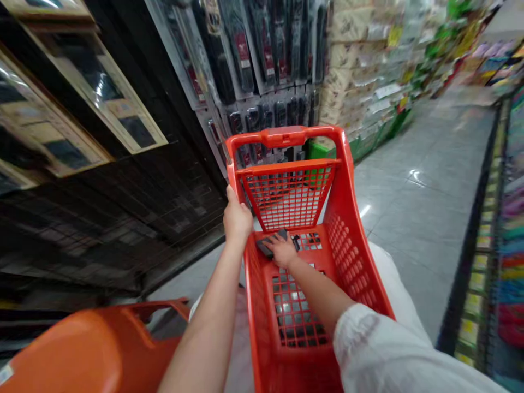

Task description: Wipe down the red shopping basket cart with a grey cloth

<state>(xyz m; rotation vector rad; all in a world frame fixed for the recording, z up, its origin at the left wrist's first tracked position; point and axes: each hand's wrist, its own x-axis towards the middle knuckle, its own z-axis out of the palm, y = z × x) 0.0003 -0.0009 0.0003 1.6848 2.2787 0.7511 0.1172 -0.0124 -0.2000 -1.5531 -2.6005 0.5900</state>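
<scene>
A red plastic shopping cart (335, 229) stands in front of me, its basket dropping away below the handle. My left hand (238, 219) is closed around the upper left rim of the cart. Down inside the basket, my right hand (280, 250) lies over a dark grey block-like object (265, 249), fingers spread across its top. The object sits on the basket floor against the left wall, near the grid flap (289, 196). Its exact kind is partly hidden by my fingers. A small black piece (295, 241) shows just right of that hand.
An orange plastic chair-like item (82, 349) stands at lower left. Framed boxed goods (123, 103) hang on a dark shelf at left. Packaged tools (266, 49) hang behind the cart. Grey tiled floor (426, 180) runs along the right, beside a shelf of colourful goods (511, 245).
</scene>
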